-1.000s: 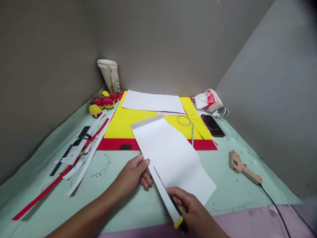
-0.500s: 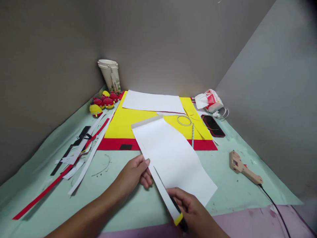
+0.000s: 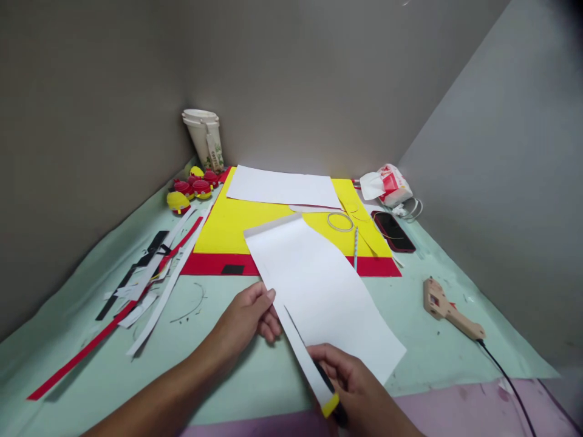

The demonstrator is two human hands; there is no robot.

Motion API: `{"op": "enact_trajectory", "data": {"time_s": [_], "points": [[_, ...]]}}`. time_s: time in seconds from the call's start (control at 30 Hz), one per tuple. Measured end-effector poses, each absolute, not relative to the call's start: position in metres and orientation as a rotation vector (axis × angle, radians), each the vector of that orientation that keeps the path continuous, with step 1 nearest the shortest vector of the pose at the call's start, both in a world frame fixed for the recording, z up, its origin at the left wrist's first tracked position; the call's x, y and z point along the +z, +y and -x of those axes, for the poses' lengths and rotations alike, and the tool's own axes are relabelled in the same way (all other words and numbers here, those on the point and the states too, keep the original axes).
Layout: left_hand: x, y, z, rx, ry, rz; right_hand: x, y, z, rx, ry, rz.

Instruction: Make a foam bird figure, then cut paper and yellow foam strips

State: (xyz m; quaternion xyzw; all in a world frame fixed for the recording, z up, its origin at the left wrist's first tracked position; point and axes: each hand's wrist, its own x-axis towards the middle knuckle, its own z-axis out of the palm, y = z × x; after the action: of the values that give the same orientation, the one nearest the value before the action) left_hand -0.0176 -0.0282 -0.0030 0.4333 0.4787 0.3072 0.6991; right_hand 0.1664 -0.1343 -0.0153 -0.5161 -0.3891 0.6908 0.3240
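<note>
A large white paper sheet (image 3: 319, 285) slants across the middle, its far end folded over. My left hand (image 3: 257, 312) pinches its left edge between thumb and fingers. My right hand (image 3: 350, 379) grips black-handled scissors (image 3: 325, 377) near the sheet's lower end. The blade runs along a cut that parts a narrow white strip (image 3: 306, 358) from the sheet's left side. A yellow patch shows at the strip's near end, beside the handles. The lower handles are mostly hidden by my right hand.
Paper offcuts (image 3: 150, 273) lie to the left, below several red and yellow balls (image 3: 182, 188) and white cups (image 3: 203, 139). Under the sheet's far end is a yellow and red board (image 3: 268, 212). A phone (image 3: 394, 232) and a corded glue gun (image 3: 450, 311) rest at right.
The view has shifted very slightly, and the sheet's lower right corner sits a little farther right. Both hands keep their holds, with the scissors at nearly the same place in the cut.
</note>
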Motion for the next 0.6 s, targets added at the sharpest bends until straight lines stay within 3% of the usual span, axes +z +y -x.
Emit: {"op": "enact_trajectory", "data": {"time_s": [0.6], "points": [[-0.0012,-0.0283,0.0169,0.686,1.066,-0.978,-0.0179,-0.1347,-0.1652,1.781,-1.073,1.380]]}}
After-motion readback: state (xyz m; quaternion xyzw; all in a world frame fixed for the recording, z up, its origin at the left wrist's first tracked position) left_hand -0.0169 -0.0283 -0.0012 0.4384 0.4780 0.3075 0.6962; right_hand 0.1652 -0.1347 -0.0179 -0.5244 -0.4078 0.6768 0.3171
